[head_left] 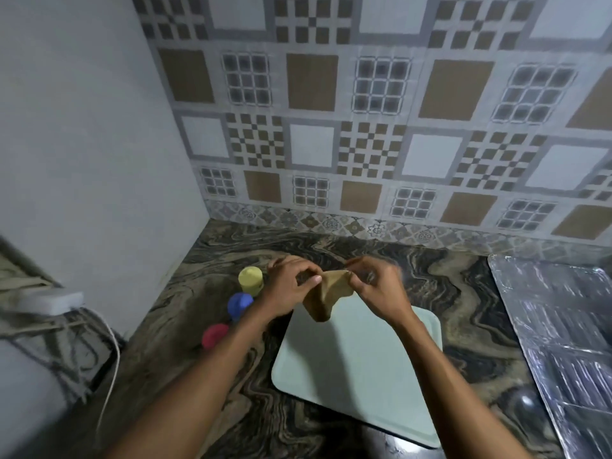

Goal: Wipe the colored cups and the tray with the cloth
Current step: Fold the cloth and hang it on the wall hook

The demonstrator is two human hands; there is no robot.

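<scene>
A tan cloth hangs between my two hands above the far end of a pale green tray. My left hand pinches its left edge and my right hand pinches its right edge. The tray lies flat on the marbled counter and holds nothing. Three cups stand upside down in a row left of the tray: a yellow cup farthest, a blue cup in the middle, and a red cup nearest. My left forearm passes just right of the blue and red cups.
The dark swirled counter ends at a tiled wall behind and a plain wall on the left. A foil-covered surface lies at the right. At the left sit a grey adapter and a white cable.
</scene>
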